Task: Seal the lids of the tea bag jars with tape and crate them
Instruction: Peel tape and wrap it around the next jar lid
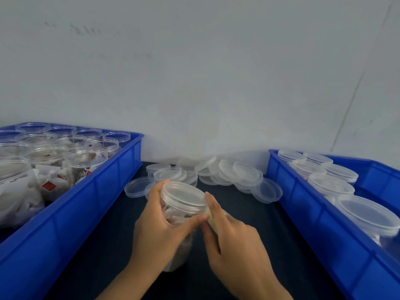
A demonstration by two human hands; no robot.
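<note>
A clear plastic jar [184,198] full of tea bags, with its lid on, is tilted over the dark table in front of me. My left hand [160,232] grips the jar's body, thumb stretched across its side just under the lid. My right hand [229,237] holds a pale roll of tape [211,219] against the jar's right side, its forefinger touching the lid's edge. Most of the tape is hidden by my fingers.
A blue crate [91,191] on the left holds several open jars of tea bags. A blue crate [313,213] on the right holds several lidded jars. Several loose clear lids [229,174] lie heaped at the back of the table by the white wall.
</note>
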